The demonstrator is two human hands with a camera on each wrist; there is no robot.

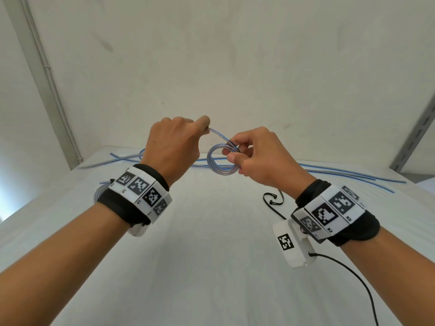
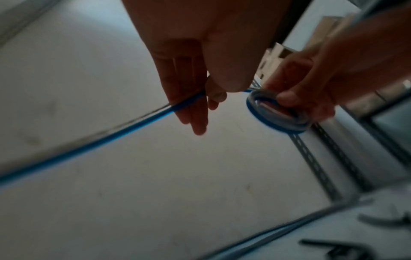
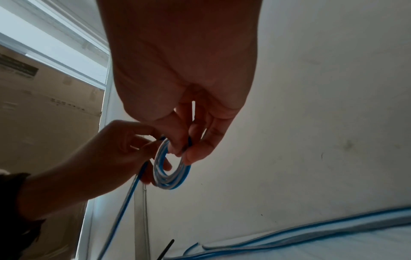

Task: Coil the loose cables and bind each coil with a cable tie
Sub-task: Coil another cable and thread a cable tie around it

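A small coil (image 1: 220, 161) of clear-and-blue cable hangs above the table, with my right hand (image 1: 231, 154) pinching its right side between thumb and fingers. From the coil's top a free strand (image 1: 217, 135) rises left to my left hand (image 1: 205, 128), which pinches it between thumb and forefinger. In the left wrist view the strand (image 2: 111, 137) trails down left past the left fingers (image 2: 195, 112), and the coil (image 2: 275, 116) sits beside them. The right wrist view shows the coil (image 3: 171, 170) under the right fingers (image 3: 195, 151).
Loose blue cables (image 1: 341, 174) lie along the table's far edge against the wall. A wound coil (image 1: 100, 192) rests under my left wrist. A black cable tie (image 1: 273, 200) lies near my right wrist. A slotted metal post (image 1: 414, 135) stands at the right.
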